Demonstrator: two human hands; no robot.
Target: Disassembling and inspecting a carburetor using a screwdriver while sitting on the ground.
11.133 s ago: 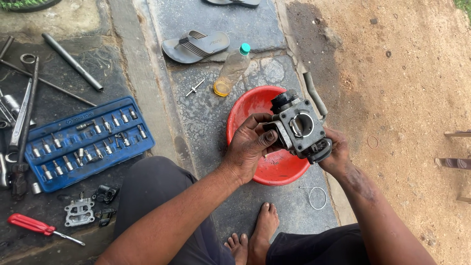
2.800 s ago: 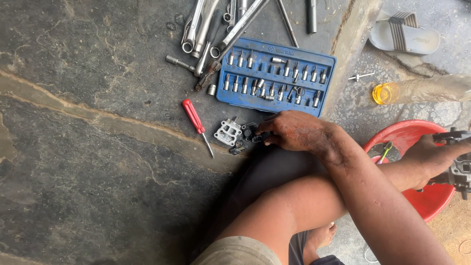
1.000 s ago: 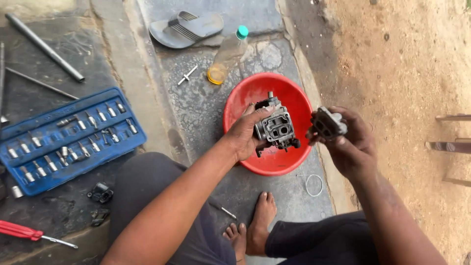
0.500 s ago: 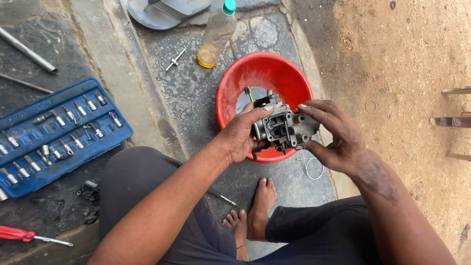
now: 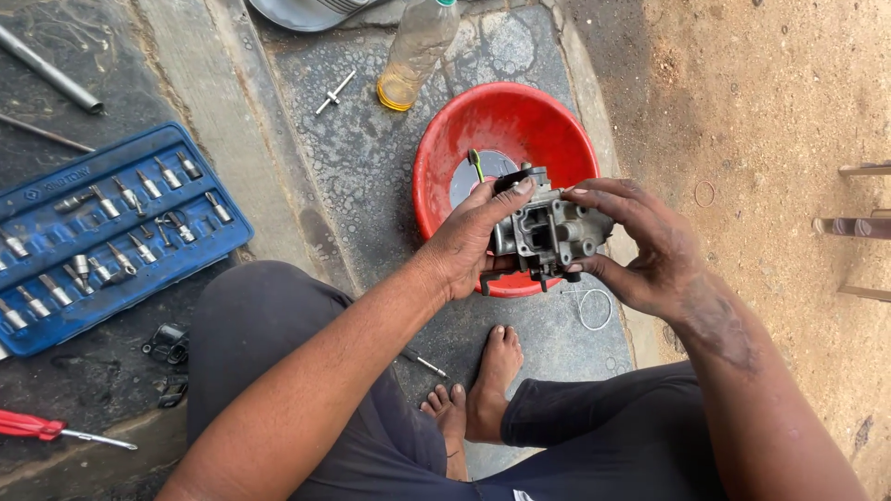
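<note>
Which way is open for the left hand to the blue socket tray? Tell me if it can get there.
Probably yes. The blue socket tray lies open on the ground to the person's left, nothing over it. But the left hand grips the metal carburettor part together with the right hand.

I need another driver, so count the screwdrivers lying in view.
1: a red-handled screwdriver on the dark ground at bottom left, below the blue socket case. Others may lie outside the frame.

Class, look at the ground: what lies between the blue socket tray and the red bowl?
In the head view, only bare mottled pavement lies between the blue socket tray and the red bowl; a small metal bolt lies farther up.
</note>
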